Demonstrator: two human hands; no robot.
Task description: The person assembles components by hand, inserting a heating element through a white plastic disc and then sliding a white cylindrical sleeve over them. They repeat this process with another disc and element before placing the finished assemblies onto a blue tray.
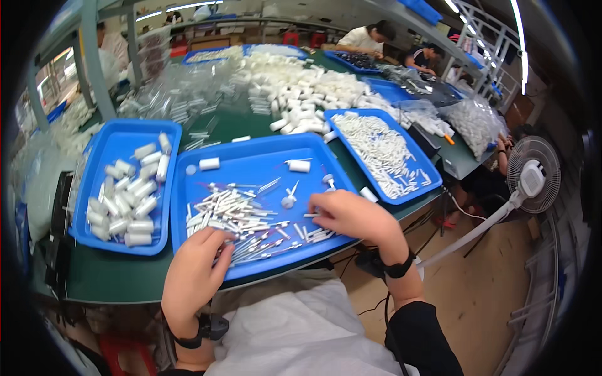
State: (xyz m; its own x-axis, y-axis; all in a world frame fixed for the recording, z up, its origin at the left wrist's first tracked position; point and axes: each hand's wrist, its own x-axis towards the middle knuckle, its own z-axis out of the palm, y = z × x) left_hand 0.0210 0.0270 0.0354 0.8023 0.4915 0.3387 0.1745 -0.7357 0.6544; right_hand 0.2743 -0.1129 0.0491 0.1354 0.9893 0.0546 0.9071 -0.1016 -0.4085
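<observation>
My left hand (195, 268) reaches over the front edge of the middle blue tray (263, 161), its fingers bent together at the near side of a pile of thin white tubes (226, 208). Whatever lies between those fingertips is hidden. At the tray's right side my right hand (356, 216) is closed, and a small white tube (310, 215) sticks out from its fingertips. Loose short tubes (313, 234) lie under that hand. A clear-and-white nozzle piece (289, 199) stands left of it. Two white cylinders (209, 163) rest toward the tray's back.
A left blue tray (164, 216) holds white bottle-like cylinders. The right blue tray (419, 164) is full of small white tubes. White parts (307, 88) are heaped behind, beside clear plastic bags (182, 88). A fan (532, 178) stands at right. Other people (367, 39) sit farther back.
</observation>
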